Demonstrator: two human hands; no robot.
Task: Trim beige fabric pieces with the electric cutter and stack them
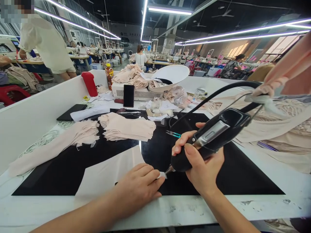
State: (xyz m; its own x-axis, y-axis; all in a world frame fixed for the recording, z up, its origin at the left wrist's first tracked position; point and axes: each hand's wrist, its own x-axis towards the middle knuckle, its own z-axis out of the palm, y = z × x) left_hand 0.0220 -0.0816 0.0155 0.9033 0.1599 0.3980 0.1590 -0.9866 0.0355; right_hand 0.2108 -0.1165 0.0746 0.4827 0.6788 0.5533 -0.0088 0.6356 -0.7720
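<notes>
My right hand (204, 161) is closed around a black corded hand tool (209, 139) with a silver switch plate. The tool tilts down to the left, and its thin metal tip meets a small white piece (162, 175). My left hand (139, 186) has its fingers pressed together around that white piece, low over the black mat (230, 174). Partly beneath the left hand lies a flat, pale fabric panel (107, 170). Teal-handled thread snips (173, 134) rest just beyond my right hand.
Beyond the mat's middle sits a stack of pale cut fabric (128, 127), with a longer fabric bundle (58, 145) to its left. A phone (128, 95) leans on a white vented box (143, 94). A red cup (89, 84) stands back left. The tool's cable (213, 94) arches right.
</notes>
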